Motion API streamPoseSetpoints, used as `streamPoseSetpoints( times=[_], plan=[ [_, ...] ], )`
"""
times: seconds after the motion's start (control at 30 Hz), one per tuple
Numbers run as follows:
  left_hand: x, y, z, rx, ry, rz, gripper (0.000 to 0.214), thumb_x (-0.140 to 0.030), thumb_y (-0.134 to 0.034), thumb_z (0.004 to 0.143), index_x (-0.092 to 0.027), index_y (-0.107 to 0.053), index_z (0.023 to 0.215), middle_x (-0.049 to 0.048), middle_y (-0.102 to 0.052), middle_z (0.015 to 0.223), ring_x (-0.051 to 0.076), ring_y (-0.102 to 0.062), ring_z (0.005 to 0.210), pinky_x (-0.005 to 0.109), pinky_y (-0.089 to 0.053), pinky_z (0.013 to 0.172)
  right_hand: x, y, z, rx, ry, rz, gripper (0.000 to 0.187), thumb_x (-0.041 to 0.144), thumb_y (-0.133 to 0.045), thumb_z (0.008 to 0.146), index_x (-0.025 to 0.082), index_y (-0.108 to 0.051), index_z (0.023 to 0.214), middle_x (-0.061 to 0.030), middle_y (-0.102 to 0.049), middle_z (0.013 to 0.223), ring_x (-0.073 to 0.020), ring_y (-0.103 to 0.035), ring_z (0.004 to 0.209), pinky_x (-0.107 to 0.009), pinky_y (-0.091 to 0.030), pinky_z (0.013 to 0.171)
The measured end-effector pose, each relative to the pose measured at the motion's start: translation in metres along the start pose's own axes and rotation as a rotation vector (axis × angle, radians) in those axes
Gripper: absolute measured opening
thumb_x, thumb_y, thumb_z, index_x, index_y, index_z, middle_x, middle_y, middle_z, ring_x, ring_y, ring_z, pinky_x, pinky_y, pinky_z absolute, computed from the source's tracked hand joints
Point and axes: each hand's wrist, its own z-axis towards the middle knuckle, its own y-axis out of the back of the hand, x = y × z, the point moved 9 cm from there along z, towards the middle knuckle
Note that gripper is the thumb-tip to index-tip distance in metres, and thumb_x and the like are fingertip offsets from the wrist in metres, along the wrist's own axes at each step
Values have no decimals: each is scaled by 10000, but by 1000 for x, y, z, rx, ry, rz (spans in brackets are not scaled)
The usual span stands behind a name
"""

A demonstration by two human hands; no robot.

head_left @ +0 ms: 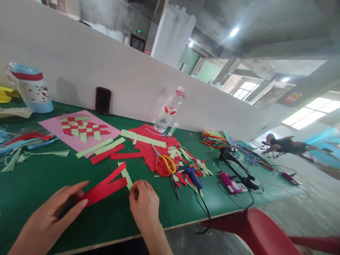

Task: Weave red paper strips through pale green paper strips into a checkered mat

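My left hand (57, 209) lies on the green table (32, 184) near its front edge, fingers pressed on the lower end of two long red paper strips (106, 186). My right hand (143, 203) is closed in a pinch on the near end of a pale green paper strip (126, 175) that crosses the red ones. The strips fan out flat between the two hands.
A pink sheet with a red and green woven patch (79, 129) lies behind, with loose strips, a heap of red paper (148, 147), scissors (164, 164), a glue gun (192, 175), a water bottle (168, 111), a phone (102, 100), a jug (30, 86). A red chair (255, 232) stands right.
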Motion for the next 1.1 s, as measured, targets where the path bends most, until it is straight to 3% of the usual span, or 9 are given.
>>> streamPoseSetpoints(
  times=[0.17, 0.27, 0.47, 0.67, 0.73, 0.83, 0.97, 1.1],
  plan=[
    [10, -7, 5, 97, 79, -144, 572, -773, -668, 841, -355, -736, 1226, -39, -792, 981, 192, -780, 826, 211, -618, 695, 3, -1, 1, 12, -15, 36, 172, 79, -593, 814, 246, -625, 842, 23, -697, 813, -162, -669, 712, -266, -362, 609],
    [9, -10, 9, 132, 15, -95, 541, -726, -690, 846, -348, -744, 1229, -30, -803, 971, 188, -786, 824, 209, -624, 696, 8, 1, 1, -1, 15, 21, 161, 87, -584, 842, 244, -620, 855, 21, -691, 828, -157, -668, 710, -266, -355, 610],
    [10, -13, 11, 99, -70, 5, 519, -655, -661, 890, -354, -705, 1310, -11, -802, 986, 162, -784, 766, 160, -563, 541, 6, 5, 1, -35, 28, -90, 159, 89, -600, 850, 248, -596, 841, 16, -671, 828, -162, -672, 728, -266, -331, 572],
    [-11, -16, 9, 84, -104, -18, 531, -701, -623, 904, -340, -708, 1284, -18, -796, 953, 168, -777, 782, 206, -612, 694, 19, -6, -7, 23, 76, -76, 137, 117, -662, 865, 248, -629, 886, 1, -705, 868, -182, -691, 760, -256, -410, 609],
    [-18, -18, 9, 68, -101, -31, 570, -745, -590, 904, -329, -713, 1272, -10, -792, 949, 173, -775, 781, 213, -608, 678, 29, -9, -11, 67, 130, -5, 89, 203, -720, 897, 250, -653, 933, -7, -729, 902, -198, -708, 806, -261, -466, 659],
    [-21, -22, 7, 60, -91, -24, 597, -771, -571, 903, -331, -710, 1281, -5, -793, 968, 183, -783, 804, 218, -598, 635, 41, -3, -18, 108, 246, 137, 167, 341, -761, 937, 244, -680, 1046, -33, -755, 983, -223, -715, 899, -295, -534, 783],
    [-24, -21, 6, 60, -121, 3, 555, -735, -543, 939, -335, -706, 1287, -4, -789, 983, 196, -786, 879, 253, -622, 737, 32, 13, -25, 128, 270, 159, 116, 249, -695, 978, 229, -694, 1092, -62, -760, 1049, -250, -679, 962, -354, -545, 865],
    [-31, -18, 8, 57, -162, 20, 560, -749, -522, 955, -323, -711, 1263, -2, -784, 959, 192, -782, 878, 255, -623, 759, 28, 13, -36, 163, 289, 125, 203, 207, -745, 944, 263, -703, 1134, -25, -778, 1080, -255, -663, 999, -381, -525, 872]
  ],
)
